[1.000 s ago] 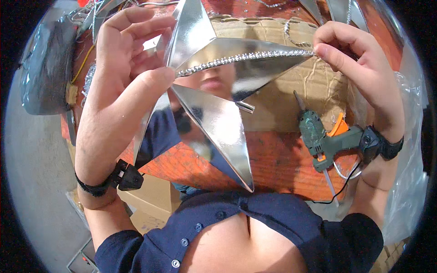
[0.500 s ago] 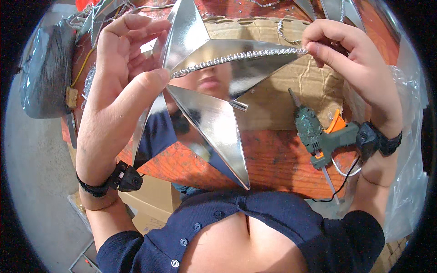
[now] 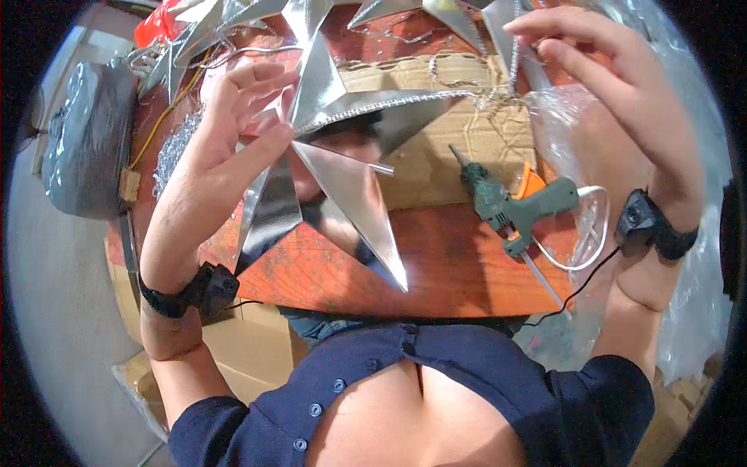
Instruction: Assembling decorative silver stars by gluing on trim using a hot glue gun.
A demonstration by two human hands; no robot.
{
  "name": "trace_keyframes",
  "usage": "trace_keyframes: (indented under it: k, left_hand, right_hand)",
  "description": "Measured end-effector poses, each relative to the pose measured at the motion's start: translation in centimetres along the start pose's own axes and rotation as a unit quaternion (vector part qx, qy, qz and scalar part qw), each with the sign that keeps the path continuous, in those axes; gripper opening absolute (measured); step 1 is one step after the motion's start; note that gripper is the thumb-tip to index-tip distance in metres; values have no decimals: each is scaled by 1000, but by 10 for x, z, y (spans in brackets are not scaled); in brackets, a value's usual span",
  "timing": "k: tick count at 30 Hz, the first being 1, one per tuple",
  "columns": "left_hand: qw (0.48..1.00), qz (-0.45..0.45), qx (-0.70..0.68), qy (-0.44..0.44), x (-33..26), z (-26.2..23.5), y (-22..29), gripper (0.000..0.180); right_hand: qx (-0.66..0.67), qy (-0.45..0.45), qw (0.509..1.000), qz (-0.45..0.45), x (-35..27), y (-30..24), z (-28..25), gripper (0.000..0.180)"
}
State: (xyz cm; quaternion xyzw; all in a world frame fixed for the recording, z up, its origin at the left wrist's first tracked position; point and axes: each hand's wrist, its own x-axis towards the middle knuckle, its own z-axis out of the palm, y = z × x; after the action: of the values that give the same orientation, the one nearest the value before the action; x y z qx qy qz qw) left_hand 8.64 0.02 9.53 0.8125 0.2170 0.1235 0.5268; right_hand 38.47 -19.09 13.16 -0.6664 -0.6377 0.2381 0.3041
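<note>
My left hand grips a shiny silver star near its middle, the thumb on the front and the fingers behind its left side. A rhinestone strip runs along the ridge of the point that reaches to the right. Its loose end trails past that tip over the cardboard. A short metal tube juts out beside the star's lower right point. Up at the right, my right hand is raised off the star, thumb and forefinger apart, with nothing seen between them. Its other fingers are partly hidden.
A dark green glue gun with an orange trigger and a glue stick lies right of the star, by a cardboard sheet on the red table. More silver stars lie at the back. A grey plastic-wrapped bundle sits left.
My right hand has let go of the right point's tip and moved up, its fingers opening. My left hand still holds the star, which now sits slightly farther from me.
</note>
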Motion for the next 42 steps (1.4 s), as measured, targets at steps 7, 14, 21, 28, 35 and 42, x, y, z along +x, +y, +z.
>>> trace_keyframes:
  k: [7, 14, 21, 28, 35, 42]
  left_hand:
    - [996, 26, -70, 40, -2, -1, -1, 38]
    - [929, 177, -243, 216, -13, -73, -53, 37]
    - [898, 184, -299, 266, -17, -70, -87, 36]
    - [883, 138, -300, 334, -25, -37, -68, 34]
    - [870, 148, -306, 358, -21, -60, -88, 39]
    - [905, 148, -286, 279, -22, -53, -93, 35]
  right_hand:
    - [-163, 129, 971, 117, -84, -57, -25, 20]
    - [-71, 53, 934, 346, -176, -31, 39, 19]
    - [-114, 100, 876, 458, -203, -30, 66, 17]
    - [-112, 187, 947, 236, -128, -45, 83, 16]
    - [-348, -28, 937, 22, -88, -12, 93, 55]
    - [-335, -116, 935, -3, -80, -25, 73, 46]
